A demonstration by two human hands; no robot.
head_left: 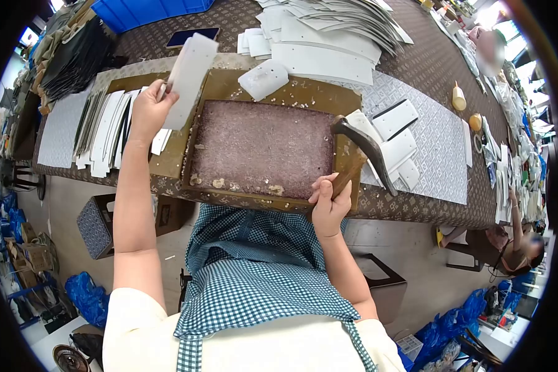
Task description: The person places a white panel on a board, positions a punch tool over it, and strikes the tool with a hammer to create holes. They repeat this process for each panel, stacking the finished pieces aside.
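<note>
My left hand (150,113) grips a long white panel (193,77) with small holes, held up above the left side of the work board. In my right hand (332,209) is the wooden handle of a hammer (373,152), whose dark, curved metal head points away over the board's right edge. Between the hands lies a reddish-brown work board (263,139), with crumbs and pale scraps along its near edge. A small white template (263,79) rests just beyond the board. Below my left hand stands a row of white strips (108,130).
White sheets (328,37) are piled at the back, near a phone (192,38) and a blue bin (149,13). White pieces (395,139) lie right of the hammer. A bottle (458,98) stands farther right. Another person (508,251) sits at the far right.
</note>
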